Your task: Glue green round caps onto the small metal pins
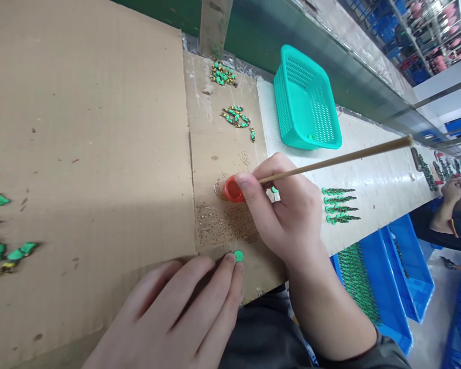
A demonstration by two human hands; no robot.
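Observation:
My right hand (292, 210) is closed round a thin wooden stick (346, 156), its lower end hidden by my fingers beside a small red cup (233, 189). Brown dabs (218, 223) cover the cardboard below the cup. My left hand (188, 307) lies low on the cardboard, its fingertips at a round green disc (238, 255); whether they pinch or only touch it is hard to tell. A bit of another green piece (274, 189) shows behind my right fingers.
A teal basket (311, 102) stands beyond my right hand. Green-and-dark figures lie in piles (223, 74) and in rows (340, 205). Blue bins (380, 277) sit at the right below the table edge. Another person's hands (455, 189) are at far right.

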